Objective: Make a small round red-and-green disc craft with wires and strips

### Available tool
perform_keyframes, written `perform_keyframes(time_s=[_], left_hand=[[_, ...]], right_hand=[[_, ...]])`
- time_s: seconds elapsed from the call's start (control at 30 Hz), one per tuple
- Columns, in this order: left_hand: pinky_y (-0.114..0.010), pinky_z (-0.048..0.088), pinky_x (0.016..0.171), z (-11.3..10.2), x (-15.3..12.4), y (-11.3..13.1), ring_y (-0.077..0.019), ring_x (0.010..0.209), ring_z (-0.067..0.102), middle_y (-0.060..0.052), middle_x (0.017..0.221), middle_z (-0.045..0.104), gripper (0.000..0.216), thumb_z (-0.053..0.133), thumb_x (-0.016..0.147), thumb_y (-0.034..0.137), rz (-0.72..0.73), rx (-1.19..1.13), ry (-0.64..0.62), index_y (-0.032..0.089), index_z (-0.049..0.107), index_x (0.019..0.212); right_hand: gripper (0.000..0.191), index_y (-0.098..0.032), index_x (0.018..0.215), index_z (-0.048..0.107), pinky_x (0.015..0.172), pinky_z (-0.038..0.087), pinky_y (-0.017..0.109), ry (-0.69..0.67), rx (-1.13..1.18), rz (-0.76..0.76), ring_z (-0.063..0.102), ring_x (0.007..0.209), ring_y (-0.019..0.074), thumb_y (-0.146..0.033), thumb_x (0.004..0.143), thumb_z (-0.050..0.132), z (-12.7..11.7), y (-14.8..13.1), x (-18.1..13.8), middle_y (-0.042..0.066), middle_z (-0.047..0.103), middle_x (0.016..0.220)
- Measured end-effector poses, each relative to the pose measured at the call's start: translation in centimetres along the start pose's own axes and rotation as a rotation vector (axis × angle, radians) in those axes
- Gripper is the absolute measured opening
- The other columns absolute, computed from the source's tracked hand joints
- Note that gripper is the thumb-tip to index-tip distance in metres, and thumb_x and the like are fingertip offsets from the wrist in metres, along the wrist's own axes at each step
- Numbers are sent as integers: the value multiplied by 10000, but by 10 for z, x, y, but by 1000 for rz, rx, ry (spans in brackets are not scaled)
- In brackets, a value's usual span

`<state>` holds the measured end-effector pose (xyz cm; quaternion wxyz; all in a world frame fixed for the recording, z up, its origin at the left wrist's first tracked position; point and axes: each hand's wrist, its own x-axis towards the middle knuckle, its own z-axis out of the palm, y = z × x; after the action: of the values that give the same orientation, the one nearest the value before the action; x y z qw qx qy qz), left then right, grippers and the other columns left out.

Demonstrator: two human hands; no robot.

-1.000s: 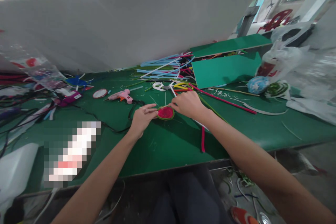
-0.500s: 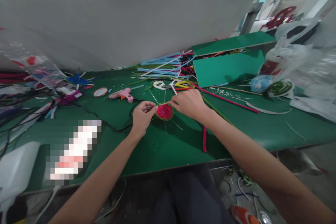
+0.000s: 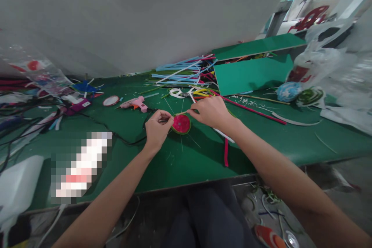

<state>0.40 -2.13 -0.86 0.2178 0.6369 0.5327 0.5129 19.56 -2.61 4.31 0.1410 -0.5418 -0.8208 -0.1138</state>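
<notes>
One red disc (image 3: 181, 123), green-rimmed: it lies flat on the green table (image 3: 180, 164) between my two hands, with thin pale spokes (image 3: 169, 106) sticking out around it.

My left hand (image 3: 158, 128): the fingers are closed in a pinch on one of the spokes at the disc's left rim. I judge that this fixes the spoke in place.

My right hand (image 3: 208, 111): the fingertips are closed on the disc's upper right rim, seemingly to pin it against the pull from the other side.

One pink glue gun (image 3: 135, 104): it sits just beyond my left hand. Its black cord (image 3: 129, 142) loops near my wrist, a likely snag.

One heap of coloured strips (image 3: 186, 73): it lies behind the disc and crowds the far side.

One red strip (image 3: 226, 153): it lies beside my right forearm, near the front edge.

Open room: there is bare green surface in front of the disc, toward me.
</notes>
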Motion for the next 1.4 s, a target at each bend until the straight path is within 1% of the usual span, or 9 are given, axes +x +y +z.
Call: perform_keyframes(time_s=[0.2, 0.47, 0.7, 0.77, 0.93, 1.03, 1.23, 1.33, 1.4], left_hand=[[-223, 491, 595, -1, 0, -1, -120, 631, 597, 12, 651, 618, 40, 628, 666, 190, -13, -29, -13, 178, 594, 686], [-221, 486, 588, -3, -1, 1, -118, 628, 595, 9, 649, 627, 44, 633, 668, 188, -7, -68, -18, 175, 595, 685], [-234, 492, 598, -4, 0, -2, -127, 641, 605, 3, 663, 639, 34, 630, 675, 195, -15, -88, -30, 179, 601, 682], [-237, 490, 603, -4, 1, -3, -130, 648, 607, -2, 671, 643, 38, 631, 673, 201, -23, -71, -32, 178, 603, 686], [-240, 482, 599, -5, 2, -5, -134, 651, 608, -6, 684, 652, 57, 636, 668, 217, -38, -60, -29, 177, 610, 700], [-233, 482, 598, -5, 2, -5, -128, 642, 605, -2, 682, 649, 55, 636, 668, 212, -47, -63, -32, 176, 613, 703], [-236, 482, 590, -5, 1, -3, -126, 628, 598, -2, 678, 642, 57, 637, 665, 215, -41, -75, -32, 175, 613, 699], [-237, 485, 597, -6, 2, -4, -129, 639, 601, -3, 682, 641, 60, 635, 671, 222, -39, -69, -35, 175, 613, 701], [-238, 486, 605, -6, 2, -5, -132, 652, 605, -5, 687, 644, 62, 634, 674, 225, -41, -64, -40, 175, 616, 705]], right_hand=[[391, -209, 803, 711, 515, 182, 266, 40, 21, 22, 544, 608, 150, -417, 897, 394, -2, 2, 1, 44, 670, 675], [373, -207, 811, 707, 521, 192, 258, -6, 3, 7, 558, 622, 153, -403, 899, 403, 4, 0, 1, 41, 687, 723], [382, -197, 806, 718, 505, 164, 267, 41, 2, -15, 555, 612, 156, -401, 898, 408, 7, -2, 1, 48, 689, 714], [366, -203, 798, 720, 502, 169, 264, 61, 40, -2, 535, 598, 143, -402, 891, 427, 5, 0, 1, 40, 683, 698], [381, -219, 733, 711, 488, 201, 242, 113, 239, 79, 472, 543, 106, -461, 880, 457, -2, 9, 2, 7, 629, 596], [366, -224, 735, 718, 488, 197, 243, 88, 214, 79, 476, 556, 114, -461, 871, 474, 0, 10, 3, 13, 630, 603], [318, -263, 853, 743, 497, 225, 248, -16, 188, 18, 534, 621, 139, -445, 869, 483, 10, 6, 4, 22, 676, 688], [276, -273, 856, 749, 511, 255, 244, -98, 211, -21, 547, 627, 141, -452, 837, 540, 11, 10, 5, 18, 685, 701], [230, -259, 827, 750, 536, 287, 248, -111, 233, -53, 546, 627, 138, -425, 809, 592, 10, 17, 6, 13, 683, 692]])
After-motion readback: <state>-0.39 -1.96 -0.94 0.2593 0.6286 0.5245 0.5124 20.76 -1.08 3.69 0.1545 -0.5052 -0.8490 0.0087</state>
